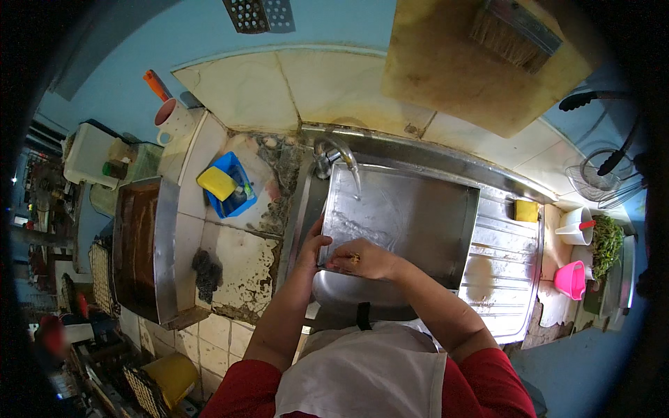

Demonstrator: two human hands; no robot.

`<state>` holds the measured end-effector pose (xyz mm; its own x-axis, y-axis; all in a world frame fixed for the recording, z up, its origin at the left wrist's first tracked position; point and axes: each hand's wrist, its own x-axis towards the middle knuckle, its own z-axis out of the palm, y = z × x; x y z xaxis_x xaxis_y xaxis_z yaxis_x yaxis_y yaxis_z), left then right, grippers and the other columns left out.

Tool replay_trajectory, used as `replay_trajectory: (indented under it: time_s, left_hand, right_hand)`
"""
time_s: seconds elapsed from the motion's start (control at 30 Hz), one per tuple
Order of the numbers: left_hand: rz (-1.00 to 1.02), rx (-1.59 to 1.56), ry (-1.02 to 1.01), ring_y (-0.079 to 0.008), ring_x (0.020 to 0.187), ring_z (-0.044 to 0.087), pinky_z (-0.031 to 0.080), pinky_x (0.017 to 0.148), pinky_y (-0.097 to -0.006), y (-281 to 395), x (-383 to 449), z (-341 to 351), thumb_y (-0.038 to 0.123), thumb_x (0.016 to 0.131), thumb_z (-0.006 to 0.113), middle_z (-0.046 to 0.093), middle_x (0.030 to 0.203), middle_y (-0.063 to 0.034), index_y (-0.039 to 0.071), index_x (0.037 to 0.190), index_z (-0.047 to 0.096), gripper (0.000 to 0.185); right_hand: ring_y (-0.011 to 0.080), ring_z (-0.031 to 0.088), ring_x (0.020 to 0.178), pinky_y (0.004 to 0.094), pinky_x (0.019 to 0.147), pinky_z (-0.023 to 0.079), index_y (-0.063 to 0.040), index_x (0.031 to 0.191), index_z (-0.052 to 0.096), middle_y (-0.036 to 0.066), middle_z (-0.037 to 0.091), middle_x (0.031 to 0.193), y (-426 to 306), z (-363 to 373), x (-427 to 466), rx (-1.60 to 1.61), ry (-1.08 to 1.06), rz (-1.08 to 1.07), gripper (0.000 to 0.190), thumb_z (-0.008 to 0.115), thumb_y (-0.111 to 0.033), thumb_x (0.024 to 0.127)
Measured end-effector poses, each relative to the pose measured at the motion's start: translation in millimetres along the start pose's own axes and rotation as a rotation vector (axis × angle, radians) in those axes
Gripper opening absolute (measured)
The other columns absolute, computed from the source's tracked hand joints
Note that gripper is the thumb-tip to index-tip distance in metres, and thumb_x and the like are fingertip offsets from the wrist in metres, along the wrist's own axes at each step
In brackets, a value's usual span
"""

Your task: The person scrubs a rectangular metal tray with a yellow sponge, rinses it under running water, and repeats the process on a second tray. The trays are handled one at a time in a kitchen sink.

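Note:
A rectangular metal pan [428,224] lies tilted over the stainless steel sink [366,300], under a curved chrome faucet [342,151]. Water runs from the spout and ripples across the pan's left part. My left hand [313,245] grips the pan's left edge, its thumb over the rim and the other fingers mostly hidden behind the wall. At the pan's near left corner is my right hand [363,258], fingers curled around a small yellowish scrubber, of which only a bit shows.
On the left ledge stand a blue container [232,201] with a yellow sponge [217,183], a dark scouring pad [207,274] and a deep metal pan [167,251]. Right of the sink are a ridged drainboard [502,277], another sponge [526,211] and a pink container [569,280]. A cutting board [444,68] hangs above.

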<state>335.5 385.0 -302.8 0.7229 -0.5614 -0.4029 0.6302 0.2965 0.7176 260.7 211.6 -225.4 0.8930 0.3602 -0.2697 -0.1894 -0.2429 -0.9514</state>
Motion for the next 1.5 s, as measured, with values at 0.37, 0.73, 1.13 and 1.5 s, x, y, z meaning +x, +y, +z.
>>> replay_trajectory:
  time_s: [0.37,0.73,1.13,1.5]
  left_hand:
    - [-0.058,-0.008,-0.008,-0.027,0.107,0.065,0.053,0.092,-0.0353,-15.0,-2.7,-12.8,0.01,0.073,0.056,0.063,0.126,-0.016,0.0,0.152,0.04,0.082]
    - [-0.205,0.206,0.111,-0.0267,0.112,0.063,0.052,0.094,-0.0382,-14.2,-42.2,-3.9,0.007,0.068,0.052,0.061,0.129,-0.0097,0.011,0.156,0.041,0.09]
    - [-0.058,0.042,0.102,-0.0233,0.12,0.058,0.048,0.1,-0.0338,-17.3,-65.6,-9.7,-0.003,0.069,0.048,0.058,0.137,-0.0077,0.012,0.158,0.037,0.091]
    - [0.428,0.23,0.051,-0.0193,0.133,0.051,0.04,0.108,-0.0294,44.8,-78.6,-8.3,-0.002,0.06,0.049,0.044,0.156,-0.0108,0.003,0.161,0.029,0.103]
  right_hand:
    - [0.0149,0.067,0.086,0.0315,0.077,0.056,-0.003,0.108,0.072,0.007,0.072,0.097,6.4,-2.2,12.5,-0.291,-0.139,0.082,0.024,0.063,-0.024,0.102]
    - [0.0255,0.071,0.078,0.0385,0.072,0.056,-0.001,0.102,0.073,0.014,0.073,0.088,51.6,-57.7,48.1,-0.044,0.256,0.048,0.022,0.065,-0.021,0.097]
    - [0.0406,0.068,0.092,0.0454,0.082,0.054,-0.005,0.107,0.072,0.02,0.07,0.102,52.9,-29.0,48.6,-0.235,0.659,-0.28,0.02,0.067,-0.017,0.092]
    - [0.0284,0.071,0.095,0.0369,0.084,0.057,-0.005,0.116,0.071,0.018,0.071,0.104,82.8,-60.0,-50.2,-0.061,0.816,-0.063,0.033,0.066,0.004,0.085]
